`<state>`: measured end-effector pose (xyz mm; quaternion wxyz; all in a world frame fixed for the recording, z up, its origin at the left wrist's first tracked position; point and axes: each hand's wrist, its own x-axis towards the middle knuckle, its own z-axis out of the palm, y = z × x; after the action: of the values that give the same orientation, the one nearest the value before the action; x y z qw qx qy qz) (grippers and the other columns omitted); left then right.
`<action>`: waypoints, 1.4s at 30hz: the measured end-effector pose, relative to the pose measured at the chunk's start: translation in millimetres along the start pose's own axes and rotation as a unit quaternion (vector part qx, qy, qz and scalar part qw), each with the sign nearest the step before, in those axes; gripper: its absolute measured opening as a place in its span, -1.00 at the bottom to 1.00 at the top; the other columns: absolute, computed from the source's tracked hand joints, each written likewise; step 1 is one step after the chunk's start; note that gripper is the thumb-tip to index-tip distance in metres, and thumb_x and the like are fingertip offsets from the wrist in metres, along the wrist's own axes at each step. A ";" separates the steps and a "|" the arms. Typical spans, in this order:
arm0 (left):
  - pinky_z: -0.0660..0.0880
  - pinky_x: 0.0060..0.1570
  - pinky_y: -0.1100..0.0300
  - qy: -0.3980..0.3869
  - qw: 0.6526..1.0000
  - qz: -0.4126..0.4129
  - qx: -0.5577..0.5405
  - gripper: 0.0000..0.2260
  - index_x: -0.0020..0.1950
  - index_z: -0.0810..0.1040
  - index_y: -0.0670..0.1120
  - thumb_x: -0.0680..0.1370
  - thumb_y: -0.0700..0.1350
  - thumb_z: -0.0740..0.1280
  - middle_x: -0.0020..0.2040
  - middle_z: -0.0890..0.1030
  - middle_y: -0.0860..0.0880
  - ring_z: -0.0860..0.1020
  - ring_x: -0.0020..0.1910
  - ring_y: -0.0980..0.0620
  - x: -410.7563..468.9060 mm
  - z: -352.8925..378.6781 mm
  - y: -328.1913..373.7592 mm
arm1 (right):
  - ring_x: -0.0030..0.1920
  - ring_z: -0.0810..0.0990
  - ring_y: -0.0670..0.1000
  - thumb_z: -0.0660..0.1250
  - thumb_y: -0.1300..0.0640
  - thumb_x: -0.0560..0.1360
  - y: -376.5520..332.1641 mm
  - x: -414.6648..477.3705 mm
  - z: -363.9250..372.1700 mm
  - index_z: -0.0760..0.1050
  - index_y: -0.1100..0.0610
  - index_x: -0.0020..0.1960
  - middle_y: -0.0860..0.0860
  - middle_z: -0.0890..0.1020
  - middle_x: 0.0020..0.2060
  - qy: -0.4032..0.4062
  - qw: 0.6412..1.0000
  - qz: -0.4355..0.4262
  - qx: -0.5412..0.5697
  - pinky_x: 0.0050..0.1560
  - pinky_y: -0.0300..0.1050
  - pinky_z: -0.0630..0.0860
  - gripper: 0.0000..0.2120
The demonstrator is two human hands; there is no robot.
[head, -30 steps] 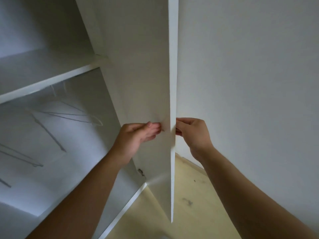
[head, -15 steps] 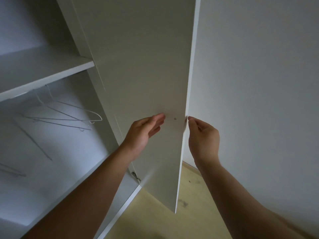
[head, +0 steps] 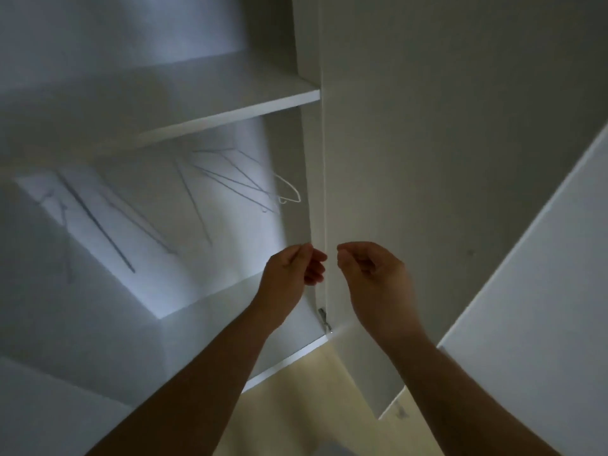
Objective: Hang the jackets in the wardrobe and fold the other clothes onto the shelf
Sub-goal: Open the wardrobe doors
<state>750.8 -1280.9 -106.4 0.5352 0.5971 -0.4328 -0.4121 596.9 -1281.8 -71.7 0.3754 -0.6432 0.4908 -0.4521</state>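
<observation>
The white wardrobe stands open in front of me, with its shelf across the upper left. Below the shelf hang several thin white wire hangers, all bare. The wardrobe door is swung wide to the right. My left hand hovers in front of the wardrobe's right side panel, fingers loosely curled, holding nothing. My right hand hovers just right of it in front of the door's inner face, fingers also loosely curled and empty. No jackets or other clothes are in view.
A metal hinge sits at the door's lower inner edge. The room wall lies to the right behind the door's outer edge. Pale yellow floor shows below the wardrobe's base.
The door has swung from nearly edge-on to fully open rightward. Both hands have come off the door and now hover free. The view has shifted right, showing more of the wardrobe's interior.
</observation>
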 end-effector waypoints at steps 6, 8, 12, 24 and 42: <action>0.56 -0.24 0.18 0.194 0.980 -0.045 -0.019 -0.69 -0.05 0.65 -0.19 0.71 -0.12 0.16 -0.28 0.65 -0.09 0.60 -0.31 0.00 -24.5 -97.6 -24.3 | -0.12 0.56 -0.30 0.33 0.08 0.59 -9.0 6.2 95.2 0.63 -0.01 -0.07 -0.22 0.63 -0.26 -0.156 0.986 -0.051 -0.018 -0.16 -0.57 0.37 -0.88; 0.56 -0.27 0.23 0.261 0.964 -0.054 -0.014 -0.70 -0.05 0.64 -0.18 0.70 -0.12 0.17 -0.30 0.64 -0.06 0.59 -0.33 0.03 -30.7 -134.3 -29.5 | -0.12 0.56 -0.29 0.32 0.06 0.60 -16.3 5.7 130.7 0.64 0.02 -0.05 -0.20 0.64 -0.26 -0.199 0.978 -0.053 -0.017 -0.17 -0.58 0.36 -0.86; 0.54 -0.32 0.28 0.363 0.931 -0.031 0.016 -0.72 -0.10 0.63 -0.13 0.69 -0.12 0.19 -0.33 0.63 0.00 0.58 -0.36 0.08 -24.7 -216.6 -33.8 | -0.09 0.53 -0.39 0.31 0.02 0.61 -30.6 9.2 200.4 0.65 0.02 -0.01 -0.26 0.61 -0.26 -0.251 0.966 -0.066 -0.020 -0.15 -0.62 0.33 -0.85; 0.47 0.20 -0.03 0.479 0.841 -0.188 0.165 -0.36 0.46 0.34 -0.15 0.49 0.08 0.47 0.38 0.43 -0.23 0.49 0.29 -0.21 58.6 -456.3 -68.5 | -0.25 0.55 -0.22 0.24 0.03 0.62 -76.8 32.9 393.3 0.58 0.04 -0.15 -0.14 0.61 -0.29 -0.315 0.944 -0.065 -0.078 -0.27 -0.50 0.34 -0.77; 0.55 -0.13 0.03 0.307 0.891 -0.229 -0.244 -0.65 0.15 0.63 -0.09 0.42 -0.02 0.56 -0.01 0.74 0.02 0.67 0.07 0.01 101.2 -509.5 -119.7 | -0.19 0.52 -0.28 0.22 -0.02 0.64 -78.6 46.6 446.5 0.61 0.01 0.04 -0.19 0.60 -0.19 -0.316 0.938 -0.049 -0.135 -0.19 -0.52 0.27 -0.79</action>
<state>1275.5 -1227.6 -183.9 0.6613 0.6265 0.0158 -0.4121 1049.2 -1291.0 -127.0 0.3984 -0.8210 0.3706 -0.1729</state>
